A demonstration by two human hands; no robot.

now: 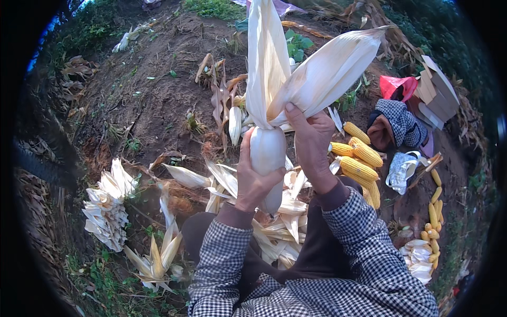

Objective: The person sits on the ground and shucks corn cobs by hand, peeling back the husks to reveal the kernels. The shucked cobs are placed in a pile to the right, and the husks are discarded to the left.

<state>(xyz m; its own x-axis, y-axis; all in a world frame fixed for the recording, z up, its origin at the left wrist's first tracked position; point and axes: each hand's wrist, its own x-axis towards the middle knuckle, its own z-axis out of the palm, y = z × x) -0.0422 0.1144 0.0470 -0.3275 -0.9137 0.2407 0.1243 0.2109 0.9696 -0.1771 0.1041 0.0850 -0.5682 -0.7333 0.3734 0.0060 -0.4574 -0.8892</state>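
An ear of corn (268,152), still wrapped in pale inner husk, is held up over my lap. My left hand (257,174) grips it around the middle, fingers behind and thumb across the front. Two large dry husk leaves (324,75) spread upward and outward from its top. My right hand (315,138) pinches the base of the right-hand leaf between thumb and fingers. Between my legs lies a heap of loose husks (291,222). Bare yellow corn cobs (358,168) are piled just right of my right forearm.
Stacked husks (107,210) stand on the soil at left. To the right lie a checked cloth garment (406,123), a red plastic bag (398,88), cardboard (437,93) and a white patterned bag (402,172). More cobs (433,214) form a row at far right. A slope of bare soil (158,79) rises ahead.
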